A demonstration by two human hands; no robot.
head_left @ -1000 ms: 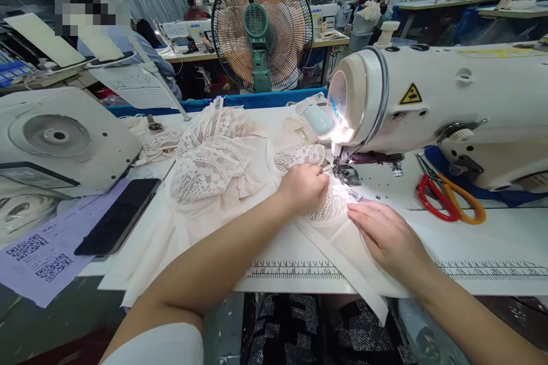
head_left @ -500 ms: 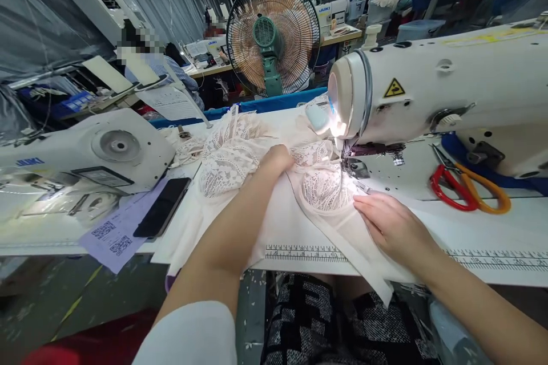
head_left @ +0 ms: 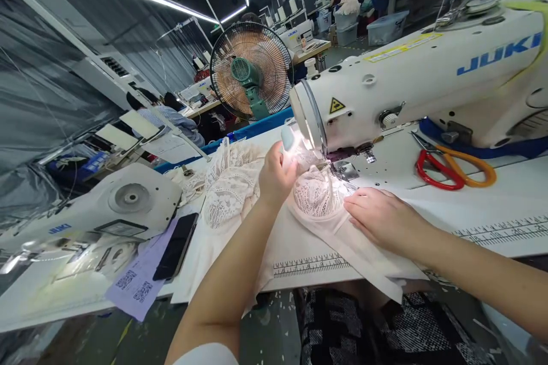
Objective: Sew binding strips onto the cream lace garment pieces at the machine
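A pale pink lace bra [head_left: 319, 194] lies under the needle area of the white sewing machine [head_left: 355, 102], its cup lit by the machine's lamp. My left hand [head_left: 276, 177] is closed on the bra's far part, left of the needle; its fingertips are partly hidden. Just beyond that hand shows a pale blue rounded piece [head_left: 287, 137], whose kind I cannot make out. On the bra's right edge, close to the needle, my right hand [head_left: 381, 217] grips the fabric with fingers together. A loose band end hangs over the table's front edge.
More lace bras [head_left: 229, 199] are heaped to the left. Red and orange scissors [head_left: 454, 165] lie at right. A phone [head_left: 175, 248] and a printed paper [head_left: 137, 288] lie near a second machine [head_left: 128, 199]. A fan [head_left: 252, 74] stands behind; a person in stripes [head_left: 171, 120] sits at back left.
My left hand has lifted and moved farther back, up beside the pale blue piece. My right hand keeps its hold near the needle. The camera view has tilted and turned right.
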